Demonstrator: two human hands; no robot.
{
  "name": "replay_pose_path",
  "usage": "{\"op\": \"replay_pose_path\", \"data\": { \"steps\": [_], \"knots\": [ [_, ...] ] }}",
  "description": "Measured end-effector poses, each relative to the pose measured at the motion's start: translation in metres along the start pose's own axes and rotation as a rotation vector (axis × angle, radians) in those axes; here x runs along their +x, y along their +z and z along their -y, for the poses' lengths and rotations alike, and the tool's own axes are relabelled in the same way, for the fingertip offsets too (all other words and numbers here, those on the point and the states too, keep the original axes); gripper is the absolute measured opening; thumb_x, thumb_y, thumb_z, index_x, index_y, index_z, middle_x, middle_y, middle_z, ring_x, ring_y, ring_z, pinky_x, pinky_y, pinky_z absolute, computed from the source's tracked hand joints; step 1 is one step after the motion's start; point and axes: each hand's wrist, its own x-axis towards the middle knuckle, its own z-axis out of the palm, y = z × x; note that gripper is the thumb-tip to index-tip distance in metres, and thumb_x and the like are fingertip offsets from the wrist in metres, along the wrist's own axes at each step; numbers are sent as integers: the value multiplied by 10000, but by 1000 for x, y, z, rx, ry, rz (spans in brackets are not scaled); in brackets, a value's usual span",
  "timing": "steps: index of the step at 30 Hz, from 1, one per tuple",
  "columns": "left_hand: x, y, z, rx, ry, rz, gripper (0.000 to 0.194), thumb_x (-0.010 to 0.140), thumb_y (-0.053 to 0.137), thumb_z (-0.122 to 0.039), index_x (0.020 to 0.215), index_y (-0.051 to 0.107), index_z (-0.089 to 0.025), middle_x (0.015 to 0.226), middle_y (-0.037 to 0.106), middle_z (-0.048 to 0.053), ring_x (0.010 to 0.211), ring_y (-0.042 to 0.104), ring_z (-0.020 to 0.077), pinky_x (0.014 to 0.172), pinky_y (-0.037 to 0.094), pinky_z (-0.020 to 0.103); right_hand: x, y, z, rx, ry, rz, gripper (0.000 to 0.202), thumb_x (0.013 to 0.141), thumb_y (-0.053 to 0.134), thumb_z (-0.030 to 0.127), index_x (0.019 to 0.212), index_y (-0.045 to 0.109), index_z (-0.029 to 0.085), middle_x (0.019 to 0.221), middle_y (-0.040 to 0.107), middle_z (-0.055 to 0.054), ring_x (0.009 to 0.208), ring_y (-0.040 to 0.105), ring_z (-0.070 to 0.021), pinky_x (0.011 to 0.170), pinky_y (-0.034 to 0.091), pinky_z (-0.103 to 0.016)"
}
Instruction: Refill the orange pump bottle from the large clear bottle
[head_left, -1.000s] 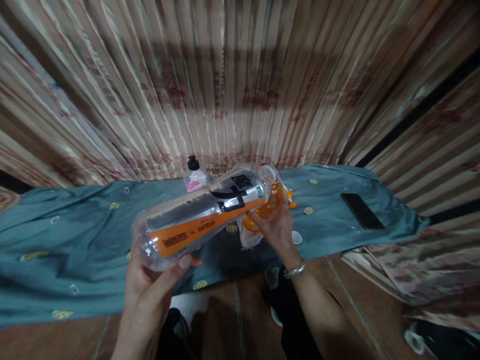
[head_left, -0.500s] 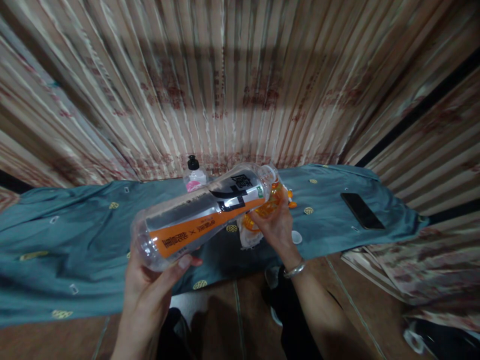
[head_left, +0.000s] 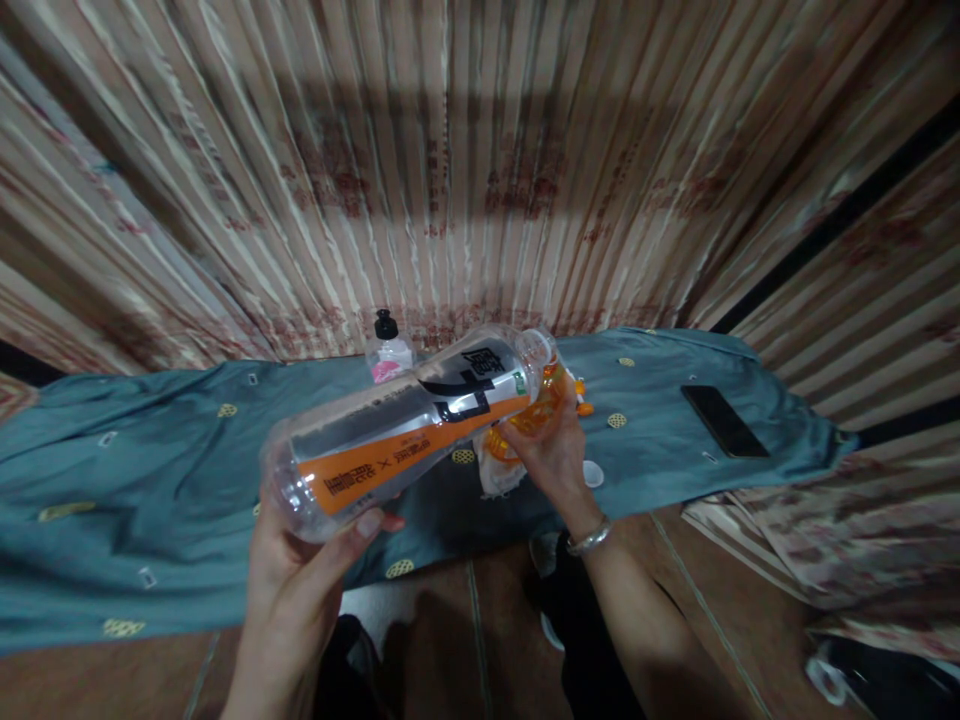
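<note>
My left hand [head_left: 300, 570] is wrapped round the base of a large clear plastic bottle [head_left: 405, 430] with an orange, silver and black label. The bottle lies tilted, its uncapped neck pointing up and right. At that neck my right hand [head_left: 551, 440] grips a transparent orange container [head_left: 536, 410], its rim close to the bottle's mouth; whether they touch is hard to tell. Below the container a pale crumpled cloth [head_left: 496, 477] rests on the teal cloth. Beside my right wrist lies a small white cap [head_left: 592, 474]. Small orange-and-white pieces [head_left: 584, 400] show behind my right hand.
A teal patterned cloth [head_left: 172, 480] covers the long narrow table. At its back stands a clear bottle with a black cap and pink label [head_left: 388, 355]. A black phone [head_left: 724, 421] lies to the right. Pleated curtains [head_left: 465, 180] hang behind and at both sides.
</note>
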Motion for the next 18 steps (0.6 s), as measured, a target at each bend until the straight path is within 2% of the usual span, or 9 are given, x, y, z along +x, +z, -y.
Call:
{"op": "replay_pose_path", "data": {
  "steps": [4, 9, 14, 18],
  "knots": [
    [-2, 3, -3, -21, -20, -12, 622, 695, 1134, -324, 1226, 818, -250, 1161, 859, 37, 904, 811, 224, 657, 729, 273, -1, 1, -2, 3, -2, -16, 1138, 813, 962, 565, 1737, 419, 184, 1667, 682, -272, 1460, 738, -463, 1203, 634, -678],
    [-1, 1, -3, 4, -11, -1, 639, 691, 1126, -327, 1252, 829, -247, 1171, 864, 57, 923, 819, 249, 653, 725, 281, -1, 2, -3, -16, -35, -41, 1122, 821, 959, 640, 1714, 452, 187, 1604, 733, -253, 1414, 765, -457, 1151, 669, -662],
    [-1, 1, -2, -12, -14, 4, 626, 706, 1121, -309, 1259, 835, -247, 1175, 861, 53, 928, 824, 251, 658, 731, 284, -1, 1, -2, -26, -48, -48, 1126, 826, 962, 616, 1724, 440, 182, 1606, 728, -260, 1422, 761, -461, 1153, 669, -677],
    [-1, -1, 0, -10, -14, 6, 648, 716, 1113, -302, 1295, 827, -256, 1184, 858, 51, 909, 818, 238, 667, 728, 278, -1, 0, -2, -26, -56, -41, 1099, 827, 974, 589, 1716, 462, 196, 1588, 743, -235, 1388, 776, -439, 1142, 681, -641]
  ]
}}
